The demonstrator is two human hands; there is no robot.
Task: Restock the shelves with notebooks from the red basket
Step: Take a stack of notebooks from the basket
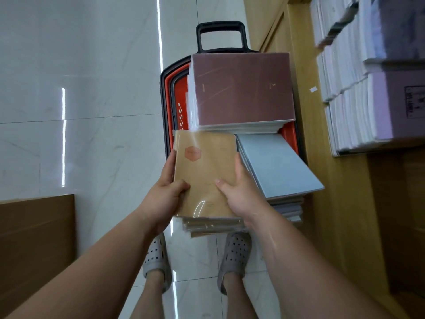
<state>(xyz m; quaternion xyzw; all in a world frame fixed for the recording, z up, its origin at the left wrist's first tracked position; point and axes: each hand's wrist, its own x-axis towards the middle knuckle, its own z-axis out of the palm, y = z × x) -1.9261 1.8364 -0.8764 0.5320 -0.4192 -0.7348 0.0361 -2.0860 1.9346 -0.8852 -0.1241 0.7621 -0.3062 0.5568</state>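
While both arms reach forward and down from the lower corners of the view, a stack of tan notebooks [204,176] in clear wrap sits between the two hands, held above the near end of the red basket [178,97]. The left hand [167,192] clamps the stack's left edge, thumb lying across the top cover and fingers [171,162] running up along the side. The right hand [239,192] grips the right edge in the same way, thumb [222,184] pressed flat on the cover, fingers curled under and out of sight. Both wrists are bent slightly inward, forearms converging toward the stack.

Just right of it, a pile of pale blue notebooks [278,164] leans tilted over the basket's near right corner. Beyond, a brown notebook stack [241,88] covers most of the basket, whose black handle [220,38] stands up at the far end. The basket rests on a glossy white tiled floor [92,88], beside a wooden shelf [340,203] on the right carrying rows of white and lilac notebooks [358,100]. Below the hands, two feet in grey perforated clogs [234,256] stand on the tiles.
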